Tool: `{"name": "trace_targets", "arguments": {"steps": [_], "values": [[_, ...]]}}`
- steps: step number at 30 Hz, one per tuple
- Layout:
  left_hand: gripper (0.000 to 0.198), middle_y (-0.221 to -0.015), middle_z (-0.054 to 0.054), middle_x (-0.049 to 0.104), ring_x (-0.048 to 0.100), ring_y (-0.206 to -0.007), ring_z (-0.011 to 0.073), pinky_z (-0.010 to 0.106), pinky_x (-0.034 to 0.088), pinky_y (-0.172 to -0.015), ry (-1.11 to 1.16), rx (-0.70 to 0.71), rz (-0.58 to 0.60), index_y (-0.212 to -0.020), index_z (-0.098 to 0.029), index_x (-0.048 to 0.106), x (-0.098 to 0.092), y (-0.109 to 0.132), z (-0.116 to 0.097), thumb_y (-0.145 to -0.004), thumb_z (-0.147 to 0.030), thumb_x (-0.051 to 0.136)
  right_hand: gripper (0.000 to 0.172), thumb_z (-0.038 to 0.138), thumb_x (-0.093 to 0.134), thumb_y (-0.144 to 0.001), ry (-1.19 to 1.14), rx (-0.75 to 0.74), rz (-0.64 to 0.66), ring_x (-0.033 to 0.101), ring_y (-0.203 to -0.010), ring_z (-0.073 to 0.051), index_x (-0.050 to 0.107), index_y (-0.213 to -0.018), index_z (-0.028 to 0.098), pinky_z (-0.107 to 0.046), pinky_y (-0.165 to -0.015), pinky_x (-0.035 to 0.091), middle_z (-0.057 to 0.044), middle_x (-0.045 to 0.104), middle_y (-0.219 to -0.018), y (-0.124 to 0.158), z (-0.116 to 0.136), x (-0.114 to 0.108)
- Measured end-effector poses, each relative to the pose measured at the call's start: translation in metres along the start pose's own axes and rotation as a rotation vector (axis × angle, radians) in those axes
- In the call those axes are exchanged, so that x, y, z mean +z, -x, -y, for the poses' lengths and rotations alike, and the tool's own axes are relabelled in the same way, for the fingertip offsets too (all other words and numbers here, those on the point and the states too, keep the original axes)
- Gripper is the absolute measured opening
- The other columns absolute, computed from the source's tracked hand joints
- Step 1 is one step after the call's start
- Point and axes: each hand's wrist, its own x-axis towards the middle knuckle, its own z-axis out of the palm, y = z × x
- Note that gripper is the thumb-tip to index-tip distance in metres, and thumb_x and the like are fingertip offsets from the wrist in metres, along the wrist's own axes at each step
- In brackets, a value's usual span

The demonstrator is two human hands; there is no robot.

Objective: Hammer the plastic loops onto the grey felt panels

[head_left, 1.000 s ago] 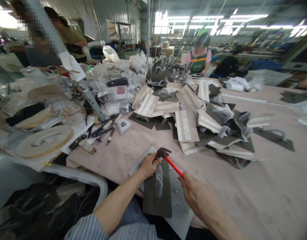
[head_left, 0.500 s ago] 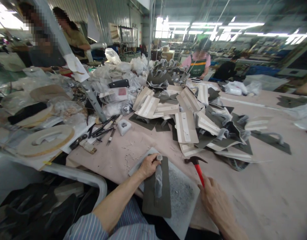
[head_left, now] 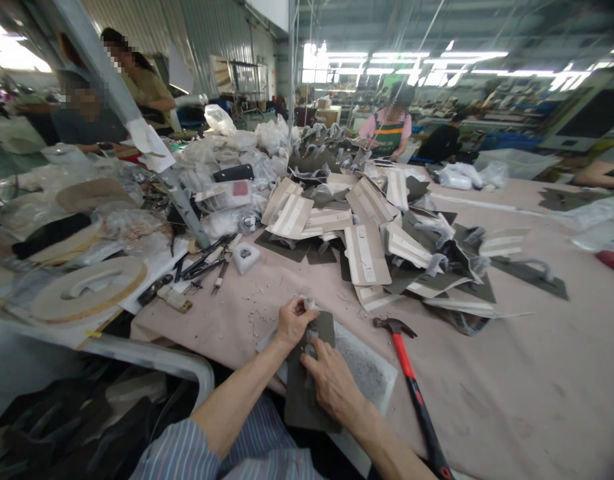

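Observation:
A dark grey flat panel [head_left: 301,407] lies on a speckled grey pad [head_left: 367,370] at the near edge of the table. My left hand [head_left: 293,321] pinches a small pale metal piece at the panel's top end. My right hand [head_left: 331,383] rests on the panel's middle, fingers curled over the plastic-wrapped handle on it. A hammer [head_left: 411,383] with a red and black handle lies loose on the table to the right of the pad, its head toward the pile.
A big heap of grey and cream panels [head_left: 387,240] fills the table's middle. Pliers and small tools [head_left: 207,267] lie at left beside round cardboard shapes [head_left: 87,287] and plastic bags. Other people work at the far side and far left.
My right hand has set the hammer down on the table and moved left onto the panel. My left hand stays at the panel's top end.

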Motion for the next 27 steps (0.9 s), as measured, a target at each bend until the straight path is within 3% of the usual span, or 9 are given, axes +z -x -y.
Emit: {"name": "trace_targets", "arguments": {"steps": [2, 4, 7, 11, 13, 16, 20, 27], "values": [[0.035, -0.082, 0.004, 0.072, 0.067, -0.076, 0.0168, 0.025, 0.054, -0.072, 0.032, 0.005, -0.042, -0.090, -0.013, 0.065, -0.001, -0.001, -0.008, -0.062, -0.027, 0.080, 0.041, 0.008, 0.054, -0.080, 0.111, -0.008, 0.026, 0.051, -0.101, -0.026, 0.059, -0.118, 0.021, -0.040, -0.089, 0.039, -0.013, 0.054, -0.121, -0.006, 0.001, -0.018], [0.035, -0.083, 0.005, 0.072, 0.066, -0.074, 0.0156, 0.025, 0.053, -0.070, 0.061, 0.034, -0.083, -0.092, -0.012, 0.064, -0.007, -0.002, -0.024, -0.066, -0.029, 0.080, 0.029, 0.010, 0.053, -0.082, 0.200, 0.007, 0.016, 0.053, -0.095, -0.027, 0.064, -0.107, 0.019, -0.042, -0.087, 0.038, -0.013, 0.059, -0.106, -0.013, 0.003, -0.039], [0.033, -0.082, 0.004, 0.071, 0.067, -0.073, 0.0154, 0.025, 0.054, -0.070, 0.111, 0.134, -0.136, -0.093, -0.013, 0.063, -0.020, -0.002, -0.059, -0.071, -0.031, 0.079, 0.018, 0.010, 0.049, -0.085, 0.300, 0.167, -0.024, 0.056, -0.091, -0.030, 0.066, -0.085, 0.015, -0.043, -0.080, 0.039, -0.016, 0.062, -0.100, -0.021, 0.006, -0.065], [0.032, -0.087, 0.005, 0.073, 0.069, -0.079, 0.0178, 0.029, 0.056, -0.076, 0.080, 0.240, -0.123, -0.096, -0.014, 0.063, -0.032, -0.001, -0.086, -0.074, -0.033, 0.077, 0.018, 0.013, 0.047, -0.088, 0.275, 0.393, -0.001, 0.063, -0.081, -0.031, 0.065, -0.087, 0.013, -0.042, -0.074, 0.042, -0.016, 0.066, -0.085, -0.022, 0.015, -0.070], [0.035, -0.087, 0.005, 0.073, 0.070, -0.079, 0.0172, 0.029, 0.056, -0.077, 0.066, 0.210, -0.070, -0.104, -0.014, 0.062, -0.032, 0.001, -0.078, -0.077, -0.031, 0.074, 0.022, 0.020, 0.049, -0.091, 0.178, 0.456, 0.006, 0.067, -0.079, -0.030, 0.062, -0.106, 0.011, -0.039, -0.071, 0.045, -0.014, 0.068, -0.083, -0.021, 0.020, -0.058], [0.040, -0.087, 0.006, 0.074, 0.071, -0.082, 0.0181, 0.029, 0.056, -0.078, 0.074, 0.097, -0.006, -0.114, -0.014, 0.059, -0.027, 0.004, -0.048, -0.078, -0.028, 0.071, 0.041, 0.034, 0.044, -0.098, 0.003, 0.574, 0.024, 0.071, -0.078, -0.031, 0.049, -0.132, 0.011, -0.036, -0.065, 0.047, -0.014, 0.072, -0.085, -0.020, 0.025, -0.034], [0.037, -0.091, 0.007, 0.074, 0.071, -0.088, 0.0204, 0.031, 0.055, -0.082, 0.069, 0.001, 0.040, -0.108, -0.014, 0.061, -0.023, 0.009, -0.021, -0.076, -0.028, 0.072, 0.045, 0.044, 0.035, -0.101, -0.177, 0.753, 0.006, 0.071, -0.080, -0.032, 0.049, -0.134, 0.017, -0.038, -0.068, 0.048, -0.014, 0.072, -0.083, -0.021, 0.022, -0.022], [0.033, -0.095, 0.007, 0.074, 0.070, -0.090, 0.0195, 0.030, 0.054, -0.085, 0.000, 0.024, 0.124, -0.105, -0.015, 0.061, -0.018, 0.005, -0.023, -0.076, -0.026, 0.070, 0.058, 0.051, 0.046, -0.093, -0.449, 0.849, -0.144, 0.070, -0.091, -0.034, 0.047, -0.135, 0.010, -0.040, -0.077, 0.049, -0.018, 0.072, -0.092, -0.028, 0.028, -0.026]]}}
